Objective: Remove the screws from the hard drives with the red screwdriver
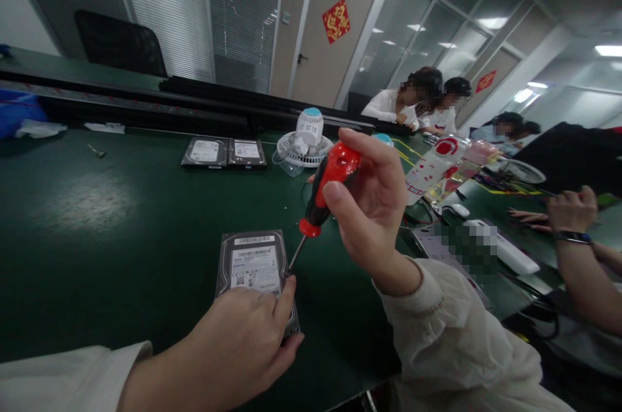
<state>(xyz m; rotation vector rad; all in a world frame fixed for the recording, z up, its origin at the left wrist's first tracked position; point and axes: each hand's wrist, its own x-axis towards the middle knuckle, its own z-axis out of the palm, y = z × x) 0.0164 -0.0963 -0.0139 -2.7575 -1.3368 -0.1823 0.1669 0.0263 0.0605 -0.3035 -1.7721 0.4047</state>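
A hard drive (255,256) with a white label lies on the green table, its lower part covered by my left hand (238,334). That hand presses on the drive, fingers wrapped over its lower right edge. My right hand (372,205) grips the handle of a red and black screwdriver (321,195), which is tilted. The tip of its metal shaft meets the right edge of the drive, beside my left index finger.
Two more drives (205,151) lie farther back on the green table (121,256). A white fan (310,133) stands behind the screwdriver. Bottles (437,162), cables and a white power strip (503,247) are at the right, near another person's hand (573,210). More people sit beyond.
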